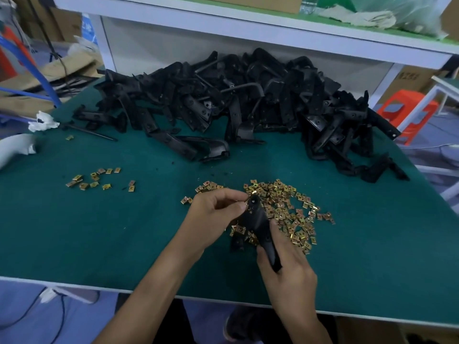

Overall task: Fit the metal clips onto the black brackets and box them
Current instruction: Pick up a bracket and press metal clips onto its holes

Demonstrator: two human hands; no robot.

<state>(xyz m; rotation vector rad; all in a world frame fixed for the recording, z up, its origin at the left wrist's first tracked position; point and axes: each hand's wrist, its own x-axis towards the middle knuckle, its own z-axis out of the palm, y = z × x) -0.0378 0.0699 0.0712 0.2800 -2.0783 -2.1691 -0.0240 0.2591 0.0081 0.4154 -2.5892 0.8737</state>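
The right hand (285, 264) is closed around the lower end of one long black moulded bracket (259, 219), with the thumb along its upper face, and holds it tilted just above the table. The left hand (216, 209) has its thumb and forefinger curled into a pinch at the bracket's upper, holed end. A brass-coloured glint there suggests a small folded metal clip (247, 206) held against the tip, but the part is too small to confirm.

Directly beneath and to the right lies the loose heap of brass-coloured clips (290, 207). A smaller scatter of clips (95, 178) lies well apart to the left. The large pile of black brackets (236, 103) occupies the far side of the green-covered table (124, 232). No box is in view.

Handling: the bracket appears rigid and light. Grip it by the end away from the holed tab, leaving the tab free. The clips appear thin, springy and easily dropped. Pinch one by its flat faces, present the open mouth to the tab edge, and push it on squarely.
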